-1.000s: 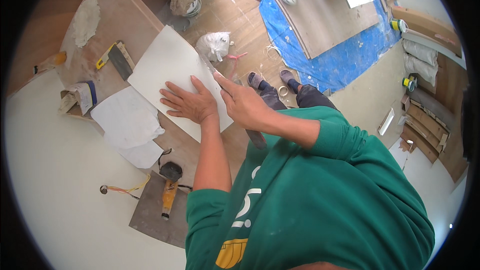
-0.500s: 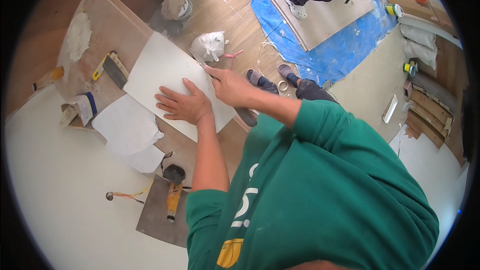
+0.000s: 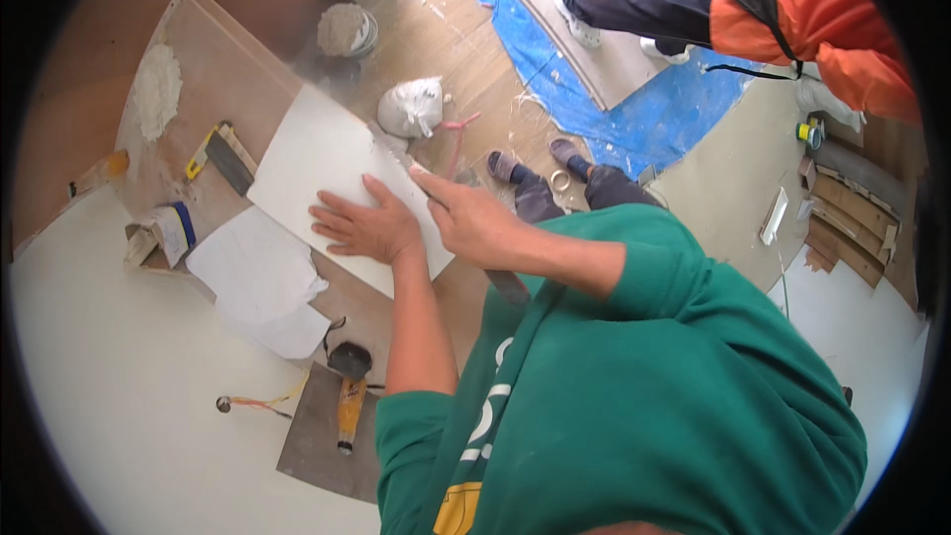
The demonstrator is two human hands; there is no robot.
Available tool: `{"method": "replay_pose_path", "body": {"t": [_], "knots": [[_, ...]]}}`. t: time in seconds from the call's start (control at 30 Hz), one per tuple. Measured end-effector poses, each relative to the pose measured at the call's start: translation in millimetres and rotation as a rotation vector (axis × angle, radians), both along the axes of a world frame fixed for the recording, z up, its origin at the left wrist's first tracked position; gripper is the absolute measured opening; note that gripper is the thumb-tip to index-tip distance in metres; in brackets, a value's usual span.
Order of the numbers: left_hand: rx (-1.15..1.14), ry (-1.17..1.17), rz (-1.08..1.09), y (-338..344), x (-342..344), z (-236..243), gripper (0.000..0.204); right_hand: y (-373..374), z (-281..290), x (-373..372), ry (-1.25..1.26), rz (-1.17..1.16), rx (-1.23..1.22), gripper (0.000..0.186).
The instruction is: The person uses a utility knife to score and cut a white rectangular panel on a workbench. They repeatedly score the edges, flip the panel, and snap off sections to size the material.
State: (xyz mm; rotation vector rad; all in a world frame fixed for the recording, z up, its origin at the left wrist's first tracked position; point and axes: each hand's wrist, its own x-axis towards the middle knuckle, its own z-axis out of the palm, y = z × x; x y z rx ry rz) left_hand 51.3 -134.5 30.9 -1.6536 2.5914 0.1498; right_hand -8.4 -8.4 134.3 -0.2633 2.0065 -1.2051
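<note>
My left hand (image 3: pixel 376 225) lies flat with spread fingers on a white board (image 3: pixel 307 154), pressing it against the brown work surface. At the board's right edge, my right hand (image 3: pixel 474 223) is closed round a long, dark, flat tool (image 3: pixel 508 287). One end of this tool sticks out behind the hand, near my green sweatshirt. Motion blur and the hand hide its exact kind. White sheets of paper (image 3: pixel 253 267) lie to the left of the board. Beyond them is a yellow utility knife (image 3: pixel 202 153) beside a dark oblong block (image 3: pixel 230 163).
A tape measure (image 3: pixel 349 360) and an orange-handled tool (image 3: pixel 350 411) lie near my left arm. White powder (image 3: pixel 158 91) is heaped at the far left. On the floor are a bucket (image 3: pixel 369 32), a white bag (image 3: pixel 411 107) and a blue sheet (image 3: pixel 555 79). Another person (image 3: pixel 822 30) stands far right.
My right hand has drawn the dark tool back along the board's edge, toward my body. My left hand stays on the board. The other person has shifted further into view.
</note>
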Motion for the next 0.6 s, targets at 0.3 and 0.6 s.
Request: {"method": "replay_pose_path", "body": {"t": [0.3, 0.6], "knots": [[0.029, -0.022, 0.01, 4, -3, 7, 0.082, -11, -24, -21, 0.091, 0.085, 0.075, 0.053], [0.034, 0.057, -0.014, 1, -2, 6, 0.081, 22, 14, 6, -0.048, 0.068, 0.11, 0.052]]}}
